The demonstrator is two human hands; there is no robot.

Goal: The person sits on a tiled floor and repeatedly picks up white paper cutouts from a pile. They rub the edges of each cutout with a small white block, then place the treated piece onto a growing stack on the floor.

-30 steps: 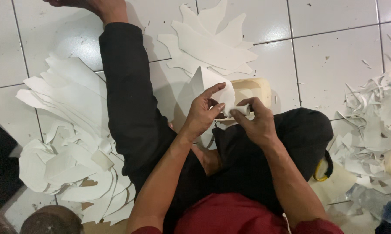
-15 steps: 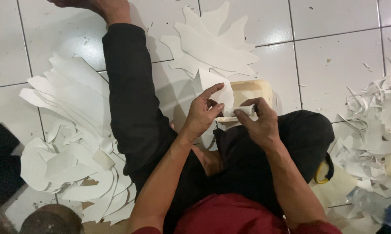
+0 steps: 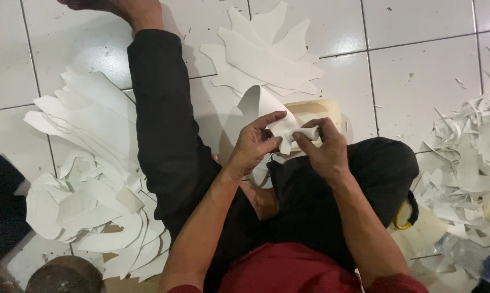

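Pinching a white paper piece (image 3: pixel 266 111), left hand (image 3: pixel 256 144) steadies while right hand (image 3: pixel 323 149) grips its rolled edge; rolling probably goes best kept tight and even.

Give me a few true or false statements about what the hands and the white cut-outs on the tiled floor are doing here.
1. Both hands hold one white cut piece. True: the left hand and right hand pinch it together.
2. The floor is bare wood. False: it is white tile.
3. A fanned stack of white cut pieces lies beside the outstretched leg. True.
4. The scrap pile is black. False: the trimmings are white.
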